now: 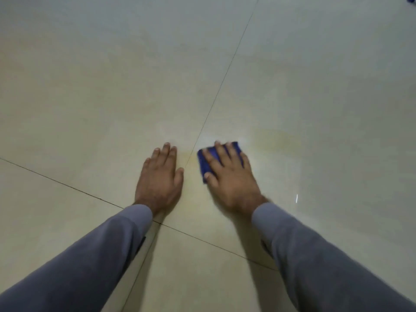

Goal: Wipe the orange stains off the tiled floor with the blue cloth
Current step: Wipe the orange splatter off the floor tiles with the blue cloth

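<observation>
Grey sleeves (90,262) reach forward to both hands on the tiled floor (112,97). The right hand (229,174) presses, fingers spread, flat on the blue cloth (208,162); faint orange stains (191,167) lie just left of it, toward the flat, empty left hand (161,176), along the grout line (216,104).

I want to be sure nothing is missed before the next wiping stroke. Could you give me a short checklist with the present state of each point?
1. Folded blue cloth lies flat on the pale tiled floor: ok.
2. Right hand presses on the cloth with straight fingers: ok.
3. Left hand rests flat on the floor, apart from the cloth: ok.
4. Faint yellow-orange stain remains beside the dark grout line, between the hands: not ok.
5. Paler yellowish tint right of the cloth, stain or only reflection: cannot tell.
6. Cloth underside clean: cannot tell.
</observation>
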